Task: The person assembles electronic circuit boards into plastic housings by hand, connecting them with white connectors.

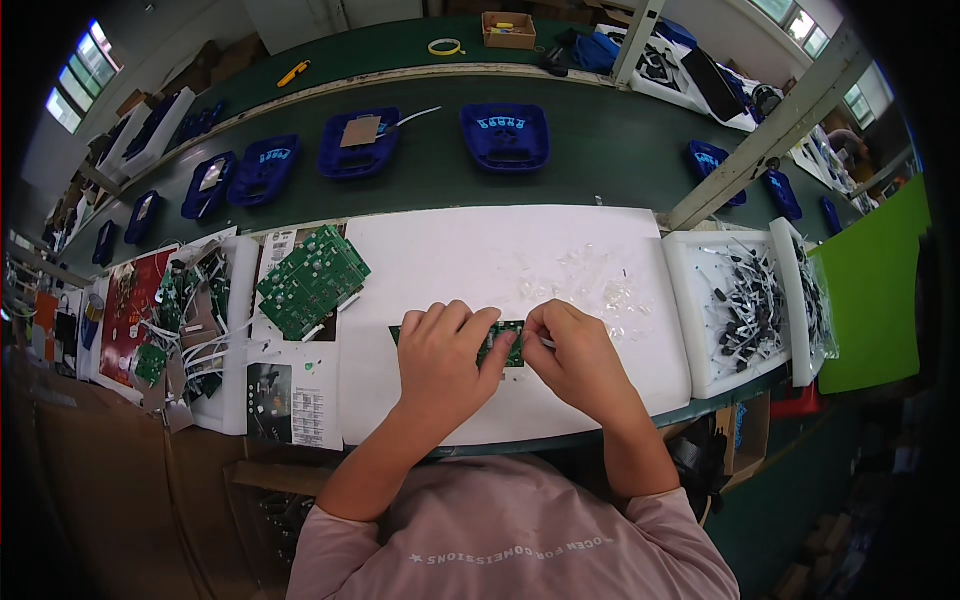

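A narrow green circuit board (515, 356) lies over the white work sheet in front of me, mostly covered by my hands. My left hand (445, 360) grips it, fingers over the far edge and thumb on the top face. At the board's right end, my right hand (578, 362) is closed in a pinch. A small whitish bit shows by those fingertips, too hidden to name. Small clear plastic pieces (622, 296) are scattered beyond my right hand. To the left, a stack of green circuit boards (312, 282) rests on printed paper.
A white foam tray (680, 318) on the right holds many small black parts with white leads. At left, another foam tray (240, 340) holds boards and white cables. Blue plastic housings (506, 155) sit along the green bench behind. A metal post (745, 150) stands at the right.
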`<state>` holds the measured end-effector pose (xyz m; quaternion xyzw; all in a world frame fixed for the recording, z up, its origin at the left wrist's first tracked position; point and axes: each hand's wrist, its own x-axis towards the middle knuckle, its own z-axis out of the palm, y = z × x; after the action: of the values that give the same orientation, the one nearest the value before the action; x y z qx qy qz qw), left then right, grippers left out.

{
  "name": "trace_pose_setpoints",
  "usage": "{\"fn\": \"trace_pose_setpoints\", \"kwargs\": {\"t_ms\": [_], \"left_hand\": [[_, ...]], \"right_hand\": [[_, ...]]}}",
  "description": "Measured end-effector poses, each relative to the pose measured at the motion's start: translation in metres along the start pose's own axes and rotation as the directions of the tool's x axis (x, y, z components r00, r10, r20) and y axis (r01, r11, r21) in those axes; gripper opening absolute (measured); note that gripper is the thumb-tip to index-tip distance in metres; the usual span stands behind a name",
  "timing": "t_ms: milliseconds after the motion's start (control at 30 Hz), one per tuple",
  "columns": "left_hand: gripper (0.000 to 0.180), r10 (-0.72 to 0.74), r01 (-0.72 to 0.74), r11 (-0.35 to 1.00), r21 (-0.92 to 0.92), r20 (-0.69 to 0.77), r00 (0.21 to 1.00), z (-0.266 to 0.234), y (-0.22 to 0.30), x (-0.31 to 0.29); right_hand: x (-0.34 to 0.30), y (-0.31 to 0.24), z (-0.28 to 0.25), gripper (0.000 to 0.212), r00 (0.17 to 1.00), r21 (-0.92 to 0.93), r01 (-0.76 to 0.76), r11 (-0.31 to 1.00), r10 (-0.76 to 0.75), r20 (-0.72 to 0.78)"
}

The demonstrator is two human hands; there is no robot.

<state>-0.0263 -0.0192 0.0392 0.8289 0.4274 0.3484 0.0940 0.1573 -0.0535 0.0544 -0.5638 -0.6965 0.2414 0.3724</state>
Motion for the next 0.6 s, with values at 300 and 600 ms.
{"fn": "trace_pose_setpoints", "kwargs": {"t_ms": [300, 600], "left_hand": [[0.021, -0.030, 0.030, 0.999, -0.017, 0.018, 0.999, -0.0010, 0.0018, -0.0003], [0.020, -0.036, 0.037, 0.999, -0.027, 0.035, 0.999, -0.0022, 0.0038, -0.0001]], "right_hand": [[0.0002, 0.0011, -0.0031, 0.011, 1.000, -0.028, 0.004, 1.000, -0.004, 0.007], [-0.0002, -0.0004, -0.0069, 0.012, 0.999, -0.041, -0.016, 0.999, 0.018, 0.047]]}}
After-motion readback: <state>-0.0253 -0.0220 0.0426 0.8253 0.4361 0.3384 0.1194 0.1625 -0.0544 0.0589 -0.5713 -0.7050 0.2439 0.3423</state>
